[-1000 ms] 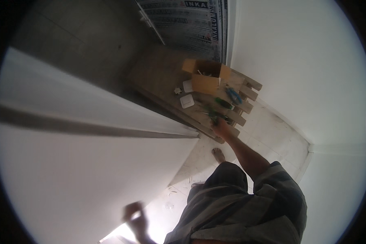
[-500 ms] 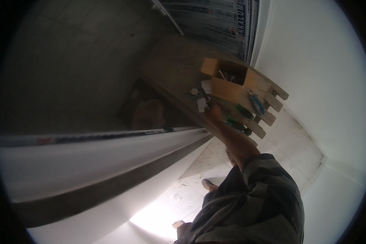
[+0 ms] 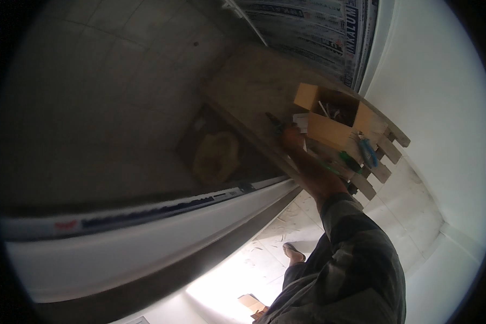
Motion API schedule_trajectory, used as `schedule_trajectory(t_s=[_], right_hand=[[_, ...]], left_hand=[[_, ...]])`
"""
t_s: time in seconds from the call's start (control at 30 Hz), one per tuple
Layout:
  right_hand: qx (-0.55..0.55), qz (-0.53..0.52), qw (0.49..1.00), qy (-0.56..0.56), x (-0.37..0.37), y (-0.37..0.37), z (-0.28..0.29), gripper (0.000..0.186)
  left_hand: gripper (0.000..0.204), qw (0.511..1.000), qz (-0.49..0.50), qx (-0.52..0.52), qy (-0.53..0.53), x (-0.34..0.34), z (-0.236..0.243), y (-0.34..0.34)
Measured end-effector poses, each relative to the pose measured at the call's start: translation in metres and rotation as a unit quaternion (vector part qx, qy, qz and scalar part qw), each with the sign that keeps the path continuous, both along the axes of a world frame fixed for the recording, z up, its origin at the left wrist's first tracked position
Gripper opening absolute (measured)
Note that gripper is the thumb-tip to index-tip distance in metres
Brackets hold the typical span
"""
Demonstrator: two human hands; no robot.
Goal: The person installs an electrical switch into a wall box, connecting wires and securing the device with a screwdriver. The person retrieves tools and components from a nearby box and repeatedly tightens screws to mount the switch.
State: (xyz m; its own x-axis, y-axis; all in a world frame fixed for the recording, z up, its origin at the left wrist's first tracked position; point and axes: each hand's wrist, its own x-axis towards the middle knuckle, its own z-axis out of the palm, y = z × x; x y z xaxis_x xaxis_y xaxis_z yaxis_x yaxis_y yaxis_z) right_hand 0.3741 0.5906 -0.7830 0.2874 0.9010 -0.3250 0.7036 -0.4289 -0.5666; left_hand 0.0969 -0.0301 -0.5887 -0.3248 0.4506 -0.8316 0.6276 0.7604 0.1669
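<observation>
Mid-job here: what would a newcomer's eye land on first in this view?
Probably the open cardboard box on the wooden platform, with blue-handled pliers lying to its right. Next, the right hand, over the platform at the box's lower left. Then the glaring light patch, bottom centre.

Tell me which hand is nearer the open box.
Right. The right hand is just left of the box; the left hand is far off, near the picture's bottom.
</observation>
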Motion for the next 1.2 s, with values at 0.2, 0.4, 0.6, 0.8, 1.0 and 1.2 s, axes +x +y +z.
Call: schedule_trajectory(t_s=[0.2, 0.4, 0.6, 0.8, 1.0, 1.2], right_hand=[[0.033, -0.013, 0.999, -0.018, 0.003, -0.001, -0.012, 0.036], [0.066, 0.008, 0.997, 0.036, 0.014, 0.002, -0.019, 0.04], [0.178, -0.053, 0.961, 0.204, 0.027, -0.016, 0.014, 0.058], [0.16, -0.065, 0.965, 0.198, 0.066, -0.143, 0.08, 0.052], [0.168, 0.089, 0.905, 0.38, 0.088, -0.321, 0.087, 0.039], [0.049, 0.173, 0.851, 0.493, 0.025, -0.446, 0.191, 0.039]], left_hand=[[0.032, 1.0, 0.015, 0.007, -0.007, 0.001, -0.005, -0.003], [0.032, 0.999, 0.013, 0.035, -0.02, -0.004, -0.007, -0.013], [0.033, 0.992, 0.015, 0.115, -0.047, -0.014, -0.029, -0.006], [0.039, 0.964, -0.106, 0.199, -0.141, -0.022, -0.045, 0.06], [0.047, 0.932, 0.056, 0.17, -0.314, 0.019, -0.005, 0.142], [0.078, 0.825, 0.126, 0.124, -0.537, 0.04, 0.064, 0.126]])
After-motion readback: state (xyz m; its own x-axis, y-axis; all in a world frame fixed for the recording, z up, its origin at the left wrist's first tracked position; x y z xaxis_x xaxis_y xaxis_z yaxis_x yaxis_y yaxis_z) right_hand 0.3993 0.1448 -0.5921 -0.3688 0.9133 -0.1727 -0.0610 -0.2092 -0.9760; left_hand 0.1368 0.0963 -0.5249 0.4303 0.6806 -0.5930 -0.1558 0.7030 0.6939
